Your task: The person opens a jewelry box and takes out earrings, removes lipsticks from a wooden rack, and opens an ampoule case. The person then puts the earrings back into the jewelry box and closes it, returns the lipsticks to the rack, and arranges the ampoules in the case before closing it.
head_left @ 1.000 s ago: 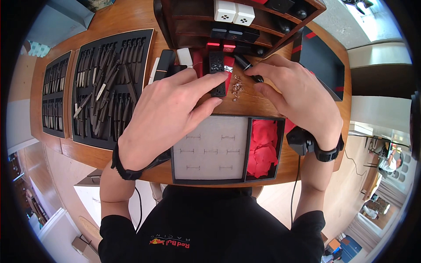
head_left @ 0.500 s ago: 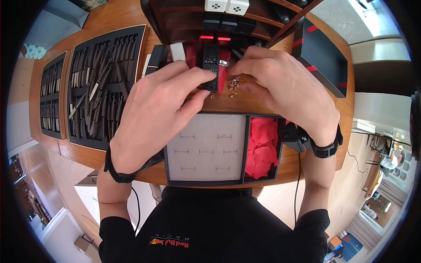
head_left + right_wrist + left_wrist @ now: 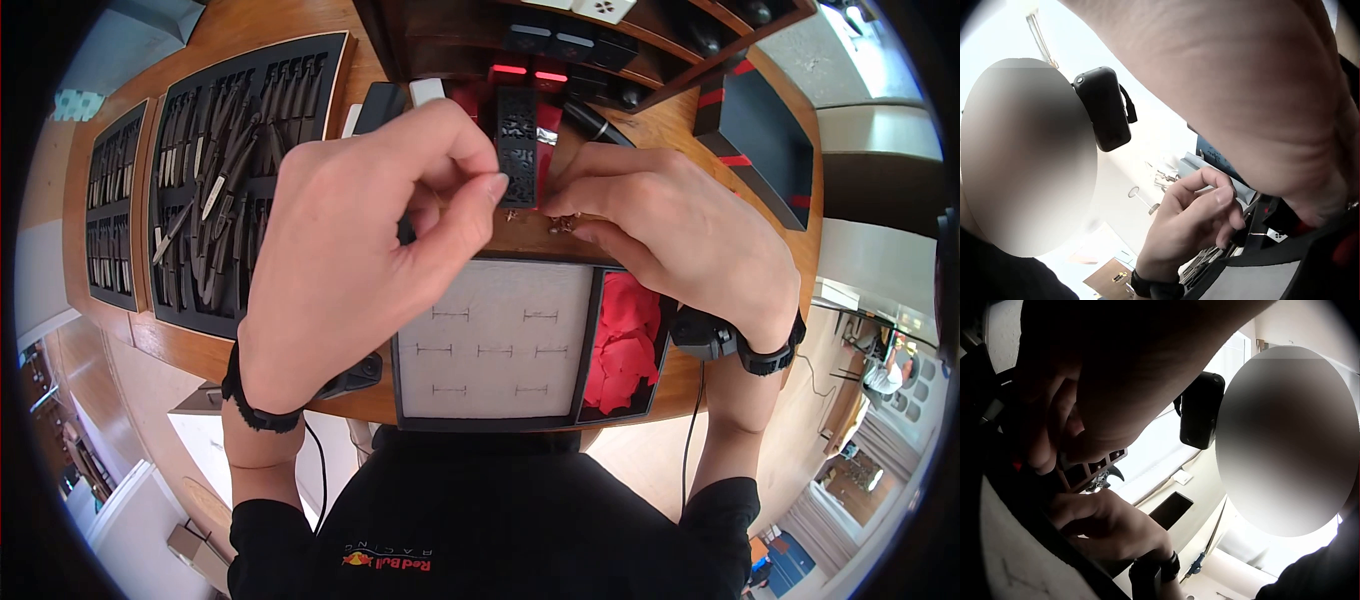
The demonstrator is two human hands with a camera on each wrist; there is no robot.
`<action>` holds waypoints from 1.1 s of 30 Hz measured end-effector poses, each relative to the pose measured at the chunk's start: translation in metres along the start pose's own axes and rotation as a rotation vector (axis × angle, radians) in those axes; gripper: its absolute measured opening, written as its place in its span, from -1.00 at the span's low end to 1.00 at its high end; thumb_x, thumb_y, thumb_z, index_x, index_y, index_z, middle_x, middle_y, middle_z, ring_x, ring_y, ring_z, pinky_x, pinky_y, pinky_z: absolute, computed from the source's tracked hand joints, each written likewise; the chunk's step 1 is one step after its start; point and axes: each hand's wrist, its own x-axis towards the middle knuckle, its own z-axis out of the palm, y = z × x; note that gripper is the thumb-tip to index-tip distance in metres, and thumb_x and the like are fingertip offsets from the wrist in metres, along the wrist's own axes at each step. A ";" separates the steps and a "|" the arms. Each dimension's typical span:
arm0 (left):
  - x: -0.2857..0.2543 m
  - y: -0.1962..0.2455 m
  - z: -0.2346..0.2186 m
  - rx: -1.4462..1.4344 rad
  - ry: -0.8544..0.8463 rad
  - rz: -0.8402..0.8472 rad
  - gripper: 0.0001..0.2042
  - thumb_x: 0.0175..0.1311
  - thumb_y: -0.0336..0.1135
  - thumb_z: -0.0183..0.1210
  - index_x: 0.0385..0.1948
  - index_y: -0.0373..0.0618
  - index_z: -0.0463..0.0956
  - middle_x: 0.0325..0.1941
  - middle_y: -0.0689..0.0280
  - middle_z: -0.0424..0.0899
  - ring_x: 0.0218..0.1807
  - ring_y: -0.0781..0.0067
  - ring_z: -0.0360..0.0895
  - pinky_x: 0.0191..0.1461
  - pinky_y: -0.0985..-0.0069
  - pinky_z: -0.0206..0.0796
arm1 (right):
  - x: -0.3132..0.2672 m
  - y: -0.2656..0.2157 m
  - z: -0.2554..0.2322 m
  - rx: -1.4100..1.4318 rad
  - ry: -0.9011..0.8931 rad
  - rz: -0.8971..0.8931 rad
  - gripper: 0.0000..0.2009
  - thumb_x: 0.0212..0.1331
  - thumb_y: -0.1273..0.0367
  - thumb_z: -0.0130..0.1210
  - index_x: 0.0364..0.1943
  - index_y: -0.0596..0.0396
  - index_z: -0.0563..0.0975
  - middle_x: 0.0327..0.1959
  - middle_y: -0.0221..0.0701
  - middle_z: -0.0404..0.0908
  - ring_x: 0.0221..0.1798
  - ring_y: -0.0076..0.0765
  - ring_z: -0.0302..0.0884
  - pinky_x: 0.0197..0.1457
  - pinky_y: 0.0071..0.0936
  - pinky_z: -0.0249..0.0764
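My left hand [image 3: 360, 225] is raised in front of a black openwork box [image 3: 518, 150], its thumb and index tips together. In the right wrist view the left hand [image 3: 1188, 219] has its other fingers curled; I cannot tell whether a tiny piece sits in the pinch. My right hand [image 3: 680, 215] reaches down to small metallic jewelry pieces [image 3: 563, 224] on the table, thumb and index apart on either side of them. One loose piece [image 3: 512, 214] lies just below the black box. Nearer the body stands a shallow black box with a grey slotted pad [image 3: 490, 365].
Red petals [image 3: 622, 345] fill the shallow box's right compartment. Trays of dark slim sticks [image 3: 225, 190] are at left. A wooden shelf [image 3: 450, 50] rises behind, and a black lid with red tabs [image 3: 755, 140] lies right. A black tube [image 3: 590, 122] is behind the right hand.
My left hand has lifted from beside the black box, bringing thumb and index tips together. The right hand has come down onto the jewelry pieces. The head view has shifted slightly.
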 end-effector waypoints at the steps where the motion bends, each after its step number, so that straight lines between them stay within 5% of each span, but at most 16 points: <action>1: -0.001 0.002 -0.001 -0.006 -0.030 -0.005 -0.93 0.36 -0.44 0.33 -0.34 -0.17 0.66 -0.52 0.41 0.68 -0.53 0.75 0.51 -0.47 0.67 0.18 | 0.000 0.000 -0.001 -0.001 -0.005 -0.003 -0.82 0.23 0.60 0.25 -0.09 0.26 0.68 -0.08 -0.21 0.67 -0.05 0.06 0.71 0.05 -0.14 0.63; 3: -0.002 0.000 -0.004 -0.007 -0.061 -0.012 -0.92 0.37 -0.42 0.33 -0.35 -0.18 0.67 -0.51 0.36 0.68 -0.53 0.65 0.54 -0.46 0.61 0.24 | 0.001 -0.002 -0.002 0.029 0.023 0.021 -0.82 0.21 0.61 0.25 -0.11 0.25 0.69 -0.10 -0.24 0.67 -0.07 0.03 0.71 0.02 -0.16 0.63; 6: -0.004 -0.001 -0.008 0.234 -0.302 0.155 -0.85 0.32 -0.34 0.35 -0.36 -0.24 0.69 -0.39 0.19 0.67 -0.39 0.13 0.58 -0.32 0.30 0.45 | -0.001 -0.005 0.000 -0.018 0.038 0.062 -0.82 0.19 0.62 0.25 -0.14 0.22 0.70 -0.12 -0.26 0.67 -0.08 0.01 0.72 -0.02 -0.15 0.63; 11: -0.009 0.002 -0.006 0.284 -0.371 0.162 -0.77 0.29 -0.25 0.38 -0.24 -0.27 0.74 -0.30 0.22 0.73 -0.31 0.16 0.62 -0.26 0.28 0.50 | -0.004 -0.012 -0.003 -0.025 0.017 0.091 -0.76 0.09 0.66 0.25 -0.15 0.18 0.72 -0.13 -0.31 0.67 -0.12 -0.02 0.71 -0.10 -0.17 0.62; 16: -0.013 0.003 -0.005 0.343 -0.419 0.202 -0.40 0.10 0.15 0.47 -0.04 -0.25 0.75 0.02 0.24 0.67 -0.16 0.18 0.58 -0.18 0.29 0.53 | -0.006 -0.021 -0.007 -0.086 -0.058 0.069 -0.61 -0.10 0.71 0.26 -0.12 0.13 0.73 -0.15 -0.35 0.66 -0.09 -0.08 0.70 -0.16 -0.22 0.61; 19: -0.014 0.005 0.000 0.418 -0.423 0.221 -0.29 0.02 0.29 0.44 -0.01 -0.24 0.75 0.02 0.26 0.64 -0.15 0.19 0.55 -0.18 0.29 0.53 | -0.009 -0.021 -0.006 -0.110 -0.003 0.084 -0.54 -0.19 0.72 0.28 -0.08 0.10 0.74 -0.17 -0.36 0.65 -0.07 -0.10 0.69 -0.16 -0.21 0.61; 33: -0.010 0.001 0.000 0.414 -0.478 0.202 -0.20 0.00 0.36 0.40 0.03 -0.30 0.74 0.02 0.20 0.70 -0.16 0.11 0.55 -0.10 0.28 0.50 | -0.017 -0.016 -0.005 -0.216 0.125 0.089 -0.61 -0.05 0.74 0.24 -0.08 0.13 0.72 -0.18 -0.29 0.63 -0.15 -0.04 0.69 -0.18 -0.18 0.60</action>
